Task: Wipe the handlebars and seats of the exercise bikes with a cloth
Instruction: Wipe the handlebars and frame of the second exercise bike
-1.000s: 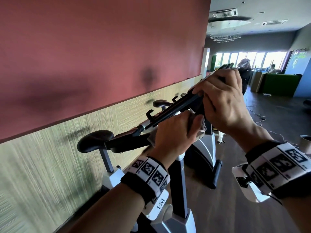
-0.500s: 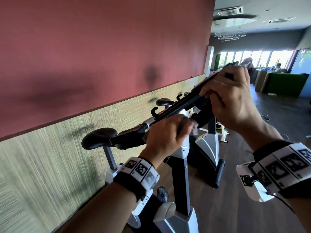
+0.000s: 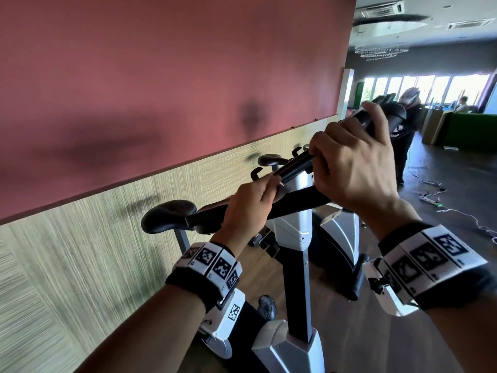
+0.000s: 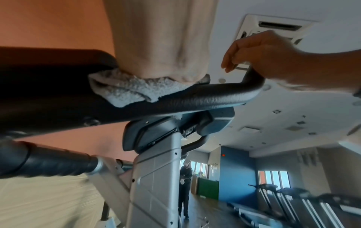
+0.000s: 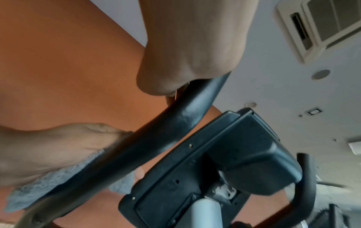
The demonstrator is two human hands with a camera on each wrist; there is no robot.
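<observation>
The nearest exercise bike's black handlebar (image 3: 293, 203) runs from lower left to upper right. My left hand (image 3: 250, 204) grips its lower stretch, fingers curled over the bar. Under that palm, a grey-white cloth (image 4: 126, 91) is pressed round the padded handlebar (image 4: 205, 98); the head view hides the cloth. My right hand (image 3: 352, 168) holds the bar's raised end, fingers wrapped round it. The right wrist view shows the same cloth (image 5: 39, 192) against the handlebar (image 5: 175, 123). A black seat (image 3: 168, 215) sits left of my left hand.
A red and wood-panelled wall (image 3: 107, 238) runs close on the left, with more bike seats (image 3: 269, 159) along it. The bike's console (image 4: 175, 128) sits on a silver post (image 3: 298, 278). A person (image 3: 408, 125) stands ahead. Cables and a power strip (image 3: 430, 200) lie on the floor; treadmills (image 4: 293, 200) stand right.
My left hand has slid with the cloth down the handlebar toward the seat end. The right hand keeps its grip on the upper end. The cloth's edge no longer shows past my fingers.
</observation>
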